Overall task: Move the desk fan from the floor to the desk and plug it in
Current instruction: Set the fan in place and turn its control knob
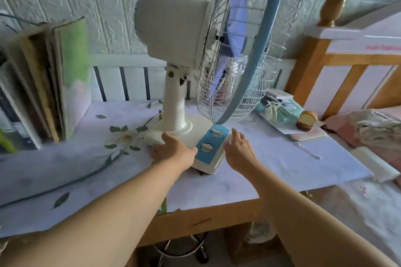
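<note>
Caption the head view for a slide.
White desk fan with blue grille ring on the cloth-covered desk; left hand on its base, right hand open beside.

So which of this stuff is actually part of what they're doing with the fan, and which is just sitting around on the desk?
Part of the job:
- desk fan, standing on the desk
- left hand, on the fan's base
- right hand, open beside the base
- power cord, trailing left across the desk

Just lying about:
- books stood at the left
- bread-shaped trinket
- bed on the right

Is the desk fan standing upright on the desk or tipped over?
Upright. The desk fan stands with its base flat on the desk, pole vertical. The left hand rests on the base; the right hand hovers beside it.
</note>
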Available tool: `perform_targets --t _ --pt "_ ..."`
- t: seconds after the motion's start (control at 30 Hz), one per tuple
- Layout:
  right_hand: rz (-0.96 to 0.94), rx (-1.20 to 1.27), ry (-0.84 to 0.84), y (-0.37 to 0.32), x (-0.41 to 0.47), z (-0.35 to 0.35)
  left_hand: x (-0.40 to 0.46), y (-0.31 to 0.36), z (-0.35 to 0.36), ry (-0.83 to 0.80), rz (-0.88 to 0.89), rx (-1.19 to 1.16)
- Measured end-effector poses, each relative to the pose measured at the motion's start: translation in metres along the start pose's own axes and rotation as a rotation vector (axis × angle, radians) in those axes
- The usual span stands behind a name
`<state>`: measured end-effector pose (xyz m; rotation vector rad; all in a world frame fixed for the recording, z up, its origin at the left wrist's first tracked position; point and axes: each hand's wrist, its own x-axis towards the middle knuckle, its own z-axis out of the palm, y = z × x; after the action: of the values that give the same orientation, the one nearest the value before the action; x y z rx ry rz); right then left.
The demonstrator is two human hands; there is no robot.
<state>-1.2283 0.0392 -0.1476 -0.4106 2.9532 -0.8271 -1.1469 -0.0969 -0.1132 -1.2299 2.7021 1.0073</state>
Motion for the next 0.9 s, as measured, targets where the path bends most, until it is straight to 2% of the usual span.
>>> perform_targets --t 0.2,0.6,0.9 --pt "0.058 0.219 0.037 0.009 0.038 0.019 0.015 -0.008 0.024 0.105 0.034 0.015" --pt "0.095 0.260 0.128 -0.003 0.037 0.031 0.032 -0.016 0.024 0.100 0.074 -0.015" --pt "0.152 0.193 0.160 -0.026 0.033 0.044 0.052 -0.024 0.005 0.100 0.119 -0.114"
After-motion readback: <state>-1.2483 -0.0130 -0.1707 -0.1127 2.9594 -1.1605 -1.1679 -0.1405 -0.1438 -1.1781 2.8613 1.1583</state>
